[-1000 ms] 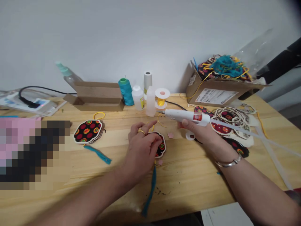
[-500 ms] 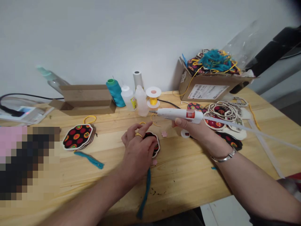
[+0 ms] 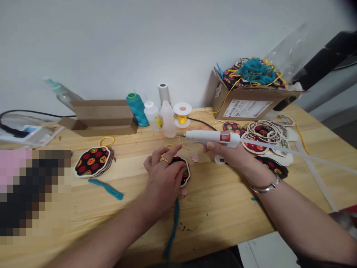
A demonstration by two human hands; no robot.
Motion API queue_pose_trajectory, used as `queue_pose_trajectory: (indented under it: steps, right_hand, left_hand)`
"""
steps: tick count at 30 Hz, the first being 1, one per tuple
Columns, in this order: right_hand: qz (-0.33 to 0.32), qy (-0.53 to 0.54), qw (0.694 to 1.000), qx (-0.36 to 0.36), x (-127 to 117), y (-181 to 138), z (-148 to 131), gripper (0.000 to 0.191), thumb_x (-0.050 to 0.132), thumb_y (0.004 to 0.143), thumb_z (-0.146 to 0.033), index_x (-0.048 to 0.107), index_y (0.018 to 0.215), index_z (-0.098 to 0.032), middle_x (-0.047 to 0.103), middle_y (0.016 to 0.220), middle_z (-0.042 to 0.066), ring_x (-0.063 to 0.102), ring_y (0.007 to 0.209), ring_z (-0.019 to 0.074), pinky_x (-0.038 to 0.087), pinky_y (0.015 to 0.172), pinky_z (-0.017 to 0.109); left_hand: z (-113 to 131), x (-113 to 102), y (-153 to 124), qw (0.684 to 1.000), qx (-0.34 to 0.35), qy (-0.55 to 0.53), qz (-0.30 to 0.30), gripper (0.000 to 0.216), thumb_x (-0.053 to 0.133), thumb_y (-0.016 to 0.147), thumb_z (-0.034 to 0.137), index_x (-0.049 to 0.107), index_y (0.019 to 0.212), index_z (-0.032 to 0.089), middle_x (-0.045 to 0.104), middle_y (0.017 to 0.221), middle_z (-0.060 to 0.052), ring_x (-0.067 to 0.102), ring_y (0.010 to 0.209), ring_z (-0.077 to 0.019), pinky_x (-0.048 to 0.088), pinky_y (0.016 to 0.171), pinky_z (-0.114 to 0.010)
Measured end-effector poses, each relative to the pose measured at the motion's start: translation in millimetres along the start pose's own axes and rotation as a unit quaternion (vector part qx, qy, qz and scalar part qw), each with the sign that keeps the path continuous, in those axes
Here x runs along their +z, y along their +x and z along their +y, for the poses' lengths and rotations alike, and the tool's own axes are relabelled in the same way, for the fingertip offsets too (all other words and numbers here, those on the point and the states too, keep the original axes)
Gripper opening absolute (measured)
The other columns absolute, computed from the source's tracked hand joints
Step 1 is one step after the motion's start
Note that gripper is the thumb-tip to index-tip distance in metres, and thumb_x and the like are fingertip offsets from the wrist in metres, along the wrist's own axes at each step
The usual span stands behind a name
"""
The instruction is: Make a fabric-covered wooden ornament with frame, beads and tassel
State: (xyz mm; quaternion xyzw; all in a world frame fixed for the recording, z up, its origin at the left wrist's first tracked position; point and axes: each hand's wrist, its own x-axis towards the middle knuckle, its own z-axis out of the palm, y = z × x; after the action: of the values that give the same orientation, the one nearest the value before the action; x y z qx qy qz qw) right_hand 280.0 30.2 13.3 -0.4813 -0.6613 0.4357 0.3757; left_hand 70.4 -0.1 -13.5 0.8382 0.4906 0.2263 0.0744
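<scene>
Along the near edge of the pine worktop (image 3: 217, 219), a teal tassel (image 3: 173, 230) trails toward the person from beneath the left hand (image 3: 163, 178). That hand is half closed, its fingers curled over a black fabric ornament with a cream rim (image 3: 185, 173) and its index finger lifted clear. Whether it pinches the ornament or only presses down cannot be told from this view, as the hand hides most of it. The right hand (image 3: 227, 152) is closed firmly around the white body of a hot glue gun (image 3: 212, 137), held level in the air with the nozzle pointing left, just beyond the left hand's raised finger. A long clear glue stick (image 3: 279, 149) runs from the gun's back end over a loose pile of ornaments and cream rings (image 3: 264, 137). If the gun is hot, a small slip could bring the nozzle against the left fingers and burn them, or a drip could land on the fabric or on the pink felt flower (image 3: 195, 159) lying close by. The long glue stick could also catch on the pile if the gun swings right. To the left sits a stack of matching ornaments (image 3: 92, 162). Farther back stand a teal thread cone (image 3: 136, 109), plastic bottles (image 3: 169, 119), and a cardboard box (image 3: 245, 108) heaped with more pieces.
</scene>
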Motion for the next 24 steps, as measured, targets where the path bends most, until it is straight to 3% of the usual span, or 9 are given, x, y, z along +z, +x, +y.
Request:
queue_pose_trajectory:
  steps: [5,10,24]
  right_hand:
    - [-0.002,0.009,1.000,-0.008,1.2,-0.2,2.0,0.040,0.060,0.076,-0.056,0.065,0.074,-0.017,0.057,0.057,-0.001,0.046,0.051,0.0098,0.035,0.047,0.023]
    - [0.016,0.002,1.000,-0.013,3.0,0.4,5.5,0.045,0.060,0.073,-0.060,0.064,0.070,-0.016,0.050,0.052,-0.002,0.041,0.048,0.0092,0.031,0.043,0.022]
    - [-0.033,0.029,0.998,-0.034,2.4,1.1,5.8,0.039,0.059,0.078,-0.054,0.069,0.075,-0.017,0.061,0.057,0.000,0.042,0.046,0.0078,0.030,0.040,0.020]
  left_hand:
    - [-2.1,0.2,-1.0,1.000,-0.008,-0.002,0.001,0.018,0.053,0.086,0.020,0.070,0.087,0.024,0.058,0.129,-0.004,0.041,0.113,-0.0326,0.035,0.088,-0.053]
    - [-3.1,3.0,-0.7,1.000,-0.013,0.009,0.005,0.014,0.057,0.083,0.020,0.069,0.079,0.024,0.059,0.129,-0.002,0.041,0.114,-0.0328,0.035,0.086,-0.051]
    - [-1.6,6.8,-0.6,1.000,-0.003,0.018,-0.002,0.016,0.058,0.082,0.018,0.071,0.074,0.023,0.058,0.130,-0.003,0.041,0.112,-0.0330,0.034,0.084,-0.050]
